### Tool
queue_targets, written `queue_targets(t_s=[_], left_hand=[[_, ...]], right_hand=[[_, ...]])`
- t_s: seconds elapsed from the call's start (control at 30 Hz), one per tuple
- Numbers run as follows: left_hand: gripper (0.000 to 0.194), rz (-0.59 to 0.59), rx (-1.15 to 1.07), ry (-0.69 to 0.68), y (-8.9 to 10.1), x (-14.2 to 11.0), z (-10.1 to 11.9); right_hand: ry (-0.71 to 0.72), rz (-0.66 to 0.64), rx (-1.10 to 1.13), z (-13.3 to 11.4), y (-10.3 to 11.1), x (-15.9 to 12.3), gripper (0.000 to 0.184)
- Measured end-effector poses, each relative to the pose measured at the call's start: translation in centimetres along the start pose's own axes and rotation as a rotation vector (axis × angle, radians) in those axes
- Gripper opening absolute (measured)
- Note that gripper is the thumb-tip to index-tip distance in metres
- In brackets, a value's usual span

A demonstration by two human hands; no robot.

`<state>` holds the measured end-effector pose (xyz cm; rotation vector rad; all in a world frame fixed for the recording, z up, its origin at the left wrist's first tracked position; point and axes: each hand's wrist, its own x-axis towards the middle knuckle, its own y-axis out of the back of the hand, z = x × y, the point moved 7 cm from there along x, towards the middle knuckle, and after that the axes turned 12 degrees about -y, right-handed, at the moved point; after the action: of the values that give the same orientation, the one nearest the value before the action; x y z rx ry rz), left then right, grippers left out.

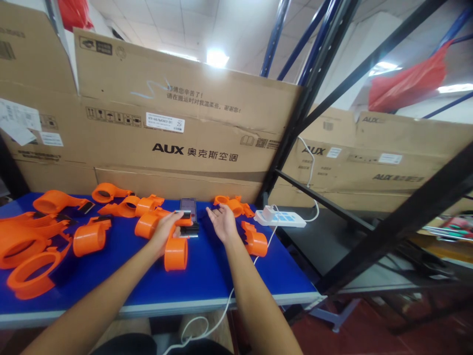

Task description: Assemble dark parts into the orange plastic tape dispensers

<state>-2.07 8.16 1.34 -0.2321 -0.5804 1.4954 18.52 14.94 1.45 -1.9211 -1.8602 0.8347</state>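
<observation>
We found the left hand closed over an orange tape dispenser near the middle of the blue table, fingers wrapped across its handle while its round drum rested on the surface. The right hand hovered just beside it — palm open, fingers spread, holding nothing. A phone lay flat just beyond the two hands.

We judged the dispenser a light, rigid plastic shell, smooth enough to slip, with what looked like a toothed metal blade at its front edge; the handle behind the drum seemed the safest place to take hold.

We counted roughly a dozen orange dispensers in all: a crowded pile at the left edge of the table, too overlapped for an exact tally, a few loose ones behind the left hand, one at the back by the right hand and one to its right. One white power strip sat at the table's far right corner, its cable trailing off the front edge. Large cardboard boxes stood stacked behind.
</observation>
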Motion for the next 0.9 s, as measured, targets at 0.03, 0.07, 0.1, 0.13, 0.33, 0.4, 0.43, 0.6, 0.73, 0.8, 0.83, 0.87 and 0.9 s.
queue_targets(t_s=[0.03, 0.07, 0.1, 0.13, 0.33, 0.4, 0.43, 0.6, 0.73, 0.8, 0.83, 0.87, 0.9], left_hand=[[0.029, -0.003, 0.003, -0.004, 0.0, 0.0, 0.0], [0.029, -0.003, 0.004, -0.006, 0.0, 0.0, 0.1], [0.029, -0.001, 0.004, -0.004, 0.0, 0.0, 0.0], [0.03, 0.0, 0.004, 0.001, 0.1, 0.1, -0.1], [0.033, 0.009, 0.002, 0.02, 0.4, 0.4, -0.6], [0.033, 0.022, 0.007, 0.023, 0.4, 0.4, -0.7], [0.033, 0.035, 0.01, 0.023, 0.5, 0.4, -0.7], [0.034, 0.082, 0.041, -0.005, 0.9, 0.7, -0.8], [0.034, 0.067, 0.063, -0.025, 1.3, 1.1, -1.3], [0.035, 0.071, 0.05, -0.028, 1.5, 1.3, -1.5], [0.035, 0.071, 0.04, -0.025, 1.6, 1.3, -1.5], [0.035, 0.068, 0.029, -0.018, 1.5, 1.3, -1.6], [0.035, 0.062, 0.012, -0.012, 1.4, 1.3, -1.5]], right_hand=[[-0.001, -0.002, -0.013, -0.1, 0.0, 0.1, 0.014], [-0.002, -0.007, -0.028, -0.2, 0.0, 0.1, 0.017], [-0.004, -0.009, -0.039, -0.2, 0.1, 0.2, 0.019], [-0.008, -0.011, -0.044, -0.2, 0.1, 0.2, 0.02], [0.009, 0.018, -0.027, -0.4, 0.5, 0.0, 0.021], [0.067, 0.041, -0.012, -0.6, 0.6, -0.3, 0.019], [0.105, 0.053, -0.021, -0.8, 0.6, -0.5, 0.019], [0.345, 0.01, -0.469, -1.1, -2.0, -2.8, 0.03], [0.599, -0.222, -0.987, -0.1, -6.1, -5.9, 0.032], [0.677, -0.339, -1.137, 0.7, -7.4, -7.1, 0.034], [0.695, -0.366, -1.184, 1.0, -7.8, -7.4, 0.035], [0.702, -0.37, -1.216, 1.1, -7.9, -7.5, 0.035], [0.703, -0.354, -1.233, 1.2, -7.8, -7.4, 0.034]])
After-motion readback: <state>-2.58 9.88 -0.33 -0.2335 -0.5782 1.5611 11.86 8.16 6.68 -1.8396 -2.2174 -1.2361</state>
